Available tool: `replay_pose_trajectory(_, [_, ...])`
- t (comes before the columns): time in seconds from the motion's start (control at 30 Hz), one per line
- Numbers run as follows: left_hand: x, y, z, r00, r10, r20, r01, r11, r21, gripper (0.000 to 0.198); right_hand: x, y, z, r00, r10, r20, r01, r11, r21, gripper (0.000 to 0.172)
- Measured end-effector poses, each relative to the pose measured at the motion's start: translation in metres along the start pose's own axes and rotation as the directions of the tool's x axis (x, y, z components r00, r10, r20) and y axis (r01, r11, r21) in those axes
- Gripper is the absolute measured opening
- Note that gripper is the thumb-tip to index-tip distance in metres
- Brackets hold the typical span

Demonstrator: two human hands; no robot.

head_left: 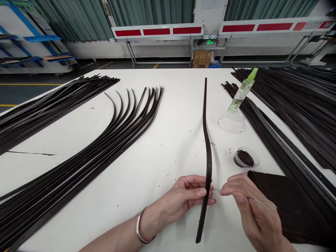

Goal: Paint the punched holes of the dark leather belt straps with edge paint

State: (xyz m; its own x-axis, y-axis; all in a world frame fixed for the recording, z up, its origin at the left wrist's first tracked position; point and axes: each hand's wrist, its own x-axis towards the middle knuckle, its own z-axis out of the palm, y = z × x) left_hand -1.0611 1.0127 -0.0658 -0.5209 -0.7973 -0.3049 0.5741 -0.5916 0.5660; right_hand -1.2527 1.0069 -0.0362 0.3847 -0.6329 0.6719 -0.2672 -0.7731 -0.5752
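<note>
Your left hand (193, 194) pinches a black strip (208, 150) between the thumb and the fingers, with the fingertips showing past its right edge. The strip is near the middle of your view, over the white table (168, 140): its short lower end points towards you, and the long upper part bends gently away towards the far edge. Your right hand (253, 206) is closed around a thin metal rod (262, 202) — its front end points at the strip beside your left fingertips, though you cannot tell from here whether the two touch. A silver bracelet (139, 227) circles your left wrist.

Just beyond your right hand sits a small clear cup (257, 161) with something dark inside. Farther back, a green spray bottle (241, 91) appears next to a clear round dish (223, 126); whether it stands in it is unclear. A folded black cloth (275, 189) lies beside your right hand, partly behind it. On your left, a row of loose strips (105, 150) fans out at its far end — dark bundles (288, 101) lie along the right side.
</note>
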Motion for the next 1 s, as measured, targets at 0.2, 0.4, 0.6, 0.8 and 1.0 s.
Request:
replay_pose_trajectory(0.2, [0.0009, -0.0011, -0.0021, 1.000, -0.004, -0.004, 0.004, 1.000, 0.005, 0.021, -0.0047, 0.0041, 0.0026, 0.999, 0.012, 0.051, -0.014, 0.999, 0.030, 0.031])
replay_pose_trajectory(0.4, [0.0010, -0.0018, -0.0027, 1.000, -0.006, -0.019, 0.006, 1.000, 0.010, 0.021, -0.0049, 0.0056, 0.0034, 0.998, 0.006, 0.066, -0.007, 1.000, 0.016, 0.030])
replay_pose_trajectory(0.6, [0.0015, -0.0022, -0.0013, 1.000, -0.010, -0.025, 0.010, 1.000, 0.028, 0.021, -0.0030, 0.0041, 0.0043, 0.997, 0.000, 0.076, 0.003, 0.999, -0.046, 0.029])
replay_pose_trajectory(0.8, [0.0013, -0.0013, -0.0004, 1.000, -0.004, -0.030, 0.004, 1.000, -0.002, 0.021, -0.0025, 0.0024, 0.0066, 0.999, 0.004, 0.046, -0.002, 0.998, -0.056, 0.028])
replay_pose_trajectory(1.0, [0.0007, -0.0023, -0.0005, 0.999, 0.001, -0.044, -0.001, 1.000, -0.004, 0.020, -0.0025, 0.0029, 0.0100, 0.999, 0.006, 0.033, -0.004, 0.999, -0.054, 0.028])
